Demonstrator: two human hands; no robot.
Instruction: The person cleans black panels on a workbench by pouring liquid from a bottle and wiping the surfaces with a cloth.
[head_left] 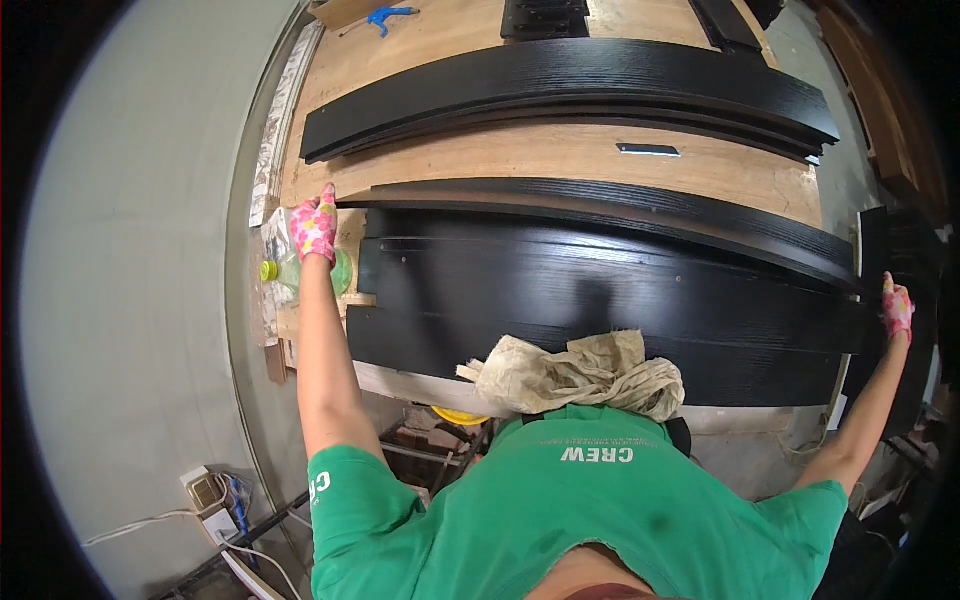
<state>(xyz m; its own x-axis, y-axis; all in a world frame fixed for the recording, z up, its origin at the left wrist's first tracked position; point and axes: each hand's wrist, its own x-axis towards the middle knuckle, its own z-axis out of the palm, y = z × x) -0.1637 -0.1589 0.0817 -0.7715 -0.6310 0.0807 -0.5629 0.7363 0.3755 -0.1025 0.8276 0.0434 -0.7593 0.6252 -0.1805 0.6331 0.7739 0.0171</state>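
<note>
My left hand (316, 228), in a pink floral glove, is closed at the left end of a long black board (610, 208). At the other end my right hand (898, 306), gloved the same way, is closed on the board's right end. The board looks tilted up on its long edge. Beneath and nearer to me lie wide black wood-grain panels (540, 290) with small holes. A crumpled beige cloth (585, 378) rests on their near edge, against my body. Beside my left wrist lies a clear green bottle (289, 272) with a yellow-green cap.
Farther back on the wooden table (450, 158) lies a stack of long black boards (570, 78). A small dark flat strip (648, 150) sits between the stacks. A blue trigger tool (385, 18) lies at the far left. A grey wall (140, 250) with a socket box (204, 490) borders the left.
</note>
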